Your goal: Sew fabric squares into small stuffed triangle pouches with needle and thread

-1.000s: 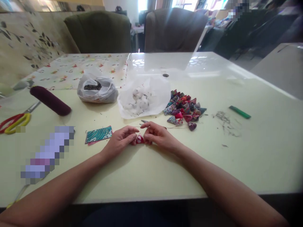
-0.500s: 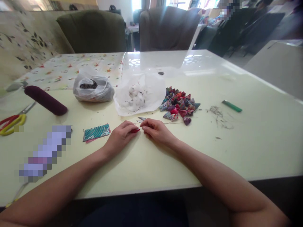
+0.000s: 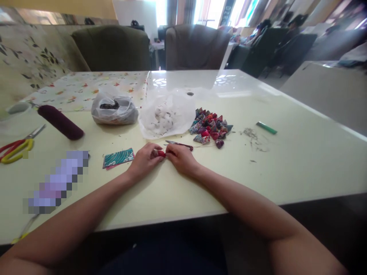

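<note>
Between the fingers of my left hand (image 3: 147, 160) is a small red piece (image 3: 161, 153), low over the pale table. The closed fingertips of my right hand (image 3: 181, 158) meet its right end; whether they pinch a needle or thread is too small to tell. Small dark-handled snips (image 3: 180, 144) lie just beyond my right hand. A thin thread runs right from there toward a pile of patterned fabric pieces (image 3: 212, 126). Left of my left hand lie teal wave-patterned fabric rectangles (image 3: 118, 158), with pink cloth underneath.
White stuffing (image 3: 163, 118) sits on a thin sheet beside a plastic bag (image 3: 114, 110). Further left are a dark purple roll (image 3: 60, 122), scissors (image 3: 21, 147) and a blurred-out object (image 3: 59, 183). A green cutter (image 3: 266, 127) and loose threads (image 3: 254, 138) lie right.
The view has tilted up and shifted a little. My right fingertips have come against the red piece, and more of it shows in my left hand. The snips are more exposed.
</note>
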Tool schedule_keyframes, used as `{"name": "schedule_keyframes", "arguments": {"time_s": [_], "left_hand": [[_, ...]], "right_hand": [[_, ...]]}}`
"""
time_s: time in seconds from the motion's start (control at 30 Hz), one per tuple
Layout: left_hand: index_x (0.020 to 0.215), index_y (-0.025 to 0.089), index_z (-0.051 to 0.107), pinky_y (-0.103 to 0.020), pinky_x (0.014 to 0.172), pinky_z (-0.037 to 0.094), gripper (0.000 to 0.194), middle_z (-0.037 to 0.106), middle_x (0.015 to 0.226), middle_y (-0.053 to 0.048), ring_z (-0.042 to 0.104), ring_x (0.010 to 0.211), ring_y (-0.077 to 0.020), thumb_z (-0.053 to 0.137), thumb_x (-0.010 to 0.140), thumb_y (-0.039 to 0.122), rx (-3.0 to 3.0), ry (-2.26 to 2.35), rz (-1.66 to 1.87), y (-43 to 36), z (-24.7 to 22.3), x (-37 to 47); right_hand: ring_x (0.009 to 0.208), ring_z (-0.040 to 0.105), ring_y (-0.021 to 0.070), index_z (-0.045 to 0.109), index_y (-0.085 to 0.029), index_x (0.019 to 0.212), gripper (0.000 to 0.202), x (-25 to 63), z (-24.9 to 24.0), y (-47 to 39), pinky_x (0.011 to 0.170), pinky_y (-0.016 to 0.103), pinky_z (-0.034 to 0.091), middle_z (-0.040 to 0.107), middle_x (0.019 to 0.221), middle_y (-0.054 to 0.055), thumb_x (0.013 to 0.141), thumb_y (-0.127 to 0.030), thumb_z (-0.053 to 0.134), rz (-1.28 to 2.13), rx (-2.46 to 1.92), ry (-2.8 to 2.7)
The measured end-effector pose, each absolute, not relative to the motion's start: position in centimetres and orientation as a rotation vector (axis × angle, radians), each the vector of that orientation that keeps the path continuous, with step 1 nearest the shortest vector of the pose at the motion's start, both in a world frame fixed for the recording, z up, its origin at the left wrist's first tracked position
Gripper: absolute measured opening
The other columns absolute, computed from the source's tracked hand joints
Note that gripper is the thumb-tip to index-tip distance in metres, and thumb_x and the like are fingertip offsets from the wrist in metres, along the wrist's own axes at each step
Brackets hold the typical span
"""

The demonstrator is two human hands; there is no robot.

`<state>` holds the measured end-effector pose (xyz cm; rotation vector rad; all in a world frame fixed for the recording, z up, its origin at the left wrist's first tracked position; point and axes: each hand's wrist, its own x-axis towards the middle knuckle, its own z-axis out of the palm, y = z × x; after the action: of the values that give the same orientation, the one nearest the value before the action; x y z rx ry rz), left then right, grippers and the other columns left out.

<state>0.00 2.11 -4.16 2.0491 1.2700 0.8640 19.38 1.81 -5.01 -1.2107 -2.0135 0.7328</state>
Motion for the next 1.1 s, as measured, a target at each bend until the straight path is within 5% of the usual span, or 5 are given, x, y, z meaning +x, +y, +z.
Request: {"name": "schedule_keyframes", "arguments": {"time_s": [0.13, 0.43, 0.77, 1.1], "left_hand": [[0.11, 0.016, 0.061, -0.031, 0.076, 0.054, 0.04, 0.071, 0.106, -0.009, 0.069, 0.082, -0.0175, 0.075, 0.079, 0.039, 1.821, 1.195, 0.941, 2.0, -4.0, 0.0], [0.099, 0.017, 0.065, -0.032, 0.082, 0.055, 0.037, 0.072, 0.096, -0.003, 0.07, 0.083, -0.0164, 0.081, 0.073, 0.036, 1.217, 0.874, 0.98, 1.2, -4.0, 0.1], [0.09, 0.018, 0.061, -0.033, 0.074, 0.056, 0.034, 0.07, 0.081, -0.001, 0.069, 0.073, -0.0177, 0.082, 0.07, 0.035, 1.417, 0.949, 1.077, 1.4, -3.7, -0.4], [0.103, 0.016, 0.071, -0.033, 0.072, 0.056, 0.039, 0.073, 0.085, -0.005, 0.068, 0.07, -0.0184, 0.077, 0.073, 0.041, 1.552, 1.0, 0.957, 1.1, -3.8, -0.1]], "right_hand": [[0.069, 0.046, 0.0122, 0.051, -0.019, 0.075, 0.015, 19.3, -5.0, 1.5, 0.067, 0.025, 0.034, 0.056, 0.072, -0.002, 0.089, -0.021, 0.053, 0.788, -1.139, -1.814], [0.069, 0.049, 0.0128, 0.052, -0.019, 0.077, 0.018, 17.9, -4.6, 0.0, 0.068, 0.026, 0.038, 0.056, 0.072, -0.002, 0.092, -0.029, 0.053, 0.853, -1.032, -1.689], [0.065, 0.044, 0.0128, 0.05, -0.021, 0.087, 0.02, 17.4, -5.0, 0.3, 0.064, 0.026, 0.037, 0.048, 0.07, -0.003, 0.093, -0.039, 0.053, 0.759, -1.032, -1.648], [0.067, 0.046, 0.0133, 0.048, -0.02, 0.071, 0.017, 18.2, -4.7, 0.4, 0.067, 0.027, 0.036, 0.052, 0.07, -0.001, 0.088, -0.024, 0.051, 0.509, -1.068, -1.729]]}}
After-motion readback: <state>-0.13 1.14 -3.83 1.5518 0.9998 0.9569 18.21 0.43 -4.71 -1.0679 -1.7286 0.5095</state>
